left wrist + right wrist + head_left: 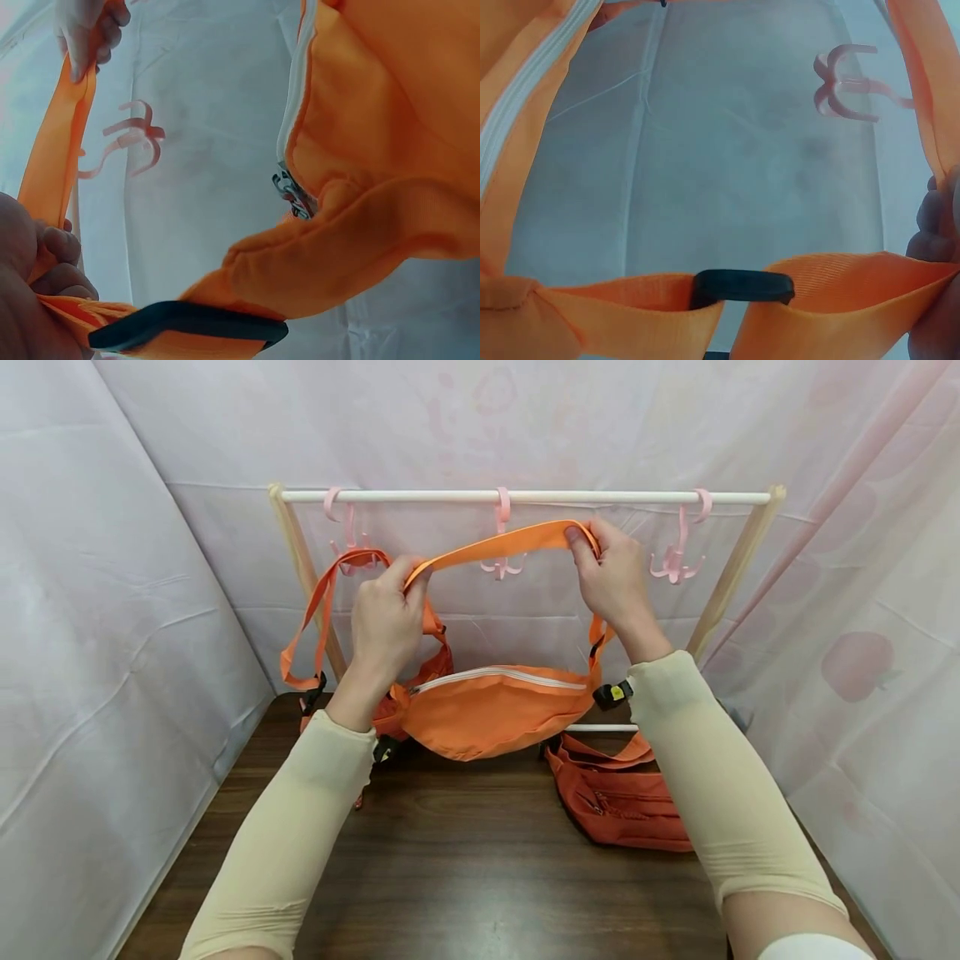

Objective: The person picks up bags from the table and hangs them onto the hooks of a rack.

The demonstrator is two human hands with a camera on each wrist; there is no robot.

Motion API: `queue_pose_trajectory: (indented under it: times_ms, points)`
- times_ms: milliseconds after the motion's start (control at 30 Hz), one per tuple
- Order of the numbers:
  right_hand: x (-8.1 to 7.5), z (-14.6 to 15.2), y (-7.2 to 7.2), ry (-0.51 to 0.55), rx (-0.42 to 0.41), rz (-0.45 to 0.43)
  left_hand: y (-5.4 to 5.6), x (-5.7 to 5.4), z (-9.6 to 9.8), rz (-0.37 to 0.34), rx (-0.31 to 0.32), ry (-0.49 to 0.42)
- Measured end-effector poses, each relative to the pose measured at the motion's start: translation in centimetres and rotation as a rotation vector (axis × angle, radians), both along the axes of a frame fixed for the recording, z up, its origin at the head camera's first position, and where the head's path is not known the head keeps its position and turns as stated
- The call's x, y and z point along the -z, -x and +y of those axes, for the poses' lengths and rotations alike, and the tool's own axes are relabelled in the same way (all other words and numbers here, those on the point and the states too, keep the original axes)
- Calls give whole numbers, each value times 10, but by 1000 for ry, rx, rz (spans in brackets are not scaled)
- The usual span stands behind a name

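Observation:
An orange waist bag [495,714] with a white zipper hangs in front of the rack, held up by its strap [495,545]. My left hand [386,614] grips the strap on the left, my right hand [617,581] pinches it on the right, and the stretch between them is pulled nearly taut. A black strap slider [187,324] shows near the left hand in the left wrist view, and another black slider [742,286] in the right wrist view. Behind the hands are pink hooks: the middle hook [501,564] lies just behind the strap, apart from it as far as I can tell.
A white rail [420,496] on wooden posts carries the hooks, including a right hook [675,560]. At left, a darker orange bag [322,602] hangs by its strap from the left hook [350,531]. A red-orange waist bag [630,802] lies on the brown table [465,877].

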State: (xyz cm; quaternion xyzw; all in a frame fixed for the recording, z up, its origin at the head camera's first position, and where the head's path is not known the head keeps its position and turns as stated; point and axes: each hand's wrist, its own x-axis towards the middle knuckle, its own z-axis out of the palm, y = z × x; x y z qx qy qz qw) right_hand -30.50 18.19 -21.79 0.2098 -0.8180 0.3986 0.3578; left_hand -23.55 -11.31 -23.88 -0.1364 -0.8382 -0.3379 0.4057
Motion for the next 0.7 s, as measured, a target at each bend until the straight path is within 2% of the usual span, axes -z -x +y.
queue_pose_trajectory:
  times_ms: [267,700]
  points:
    - [-2,-2,11,-6,14,-35,4,-1,3,-44,-28,2]
    - [0,0,24,-32,0,-91,14,3,5,-64,-33,13]
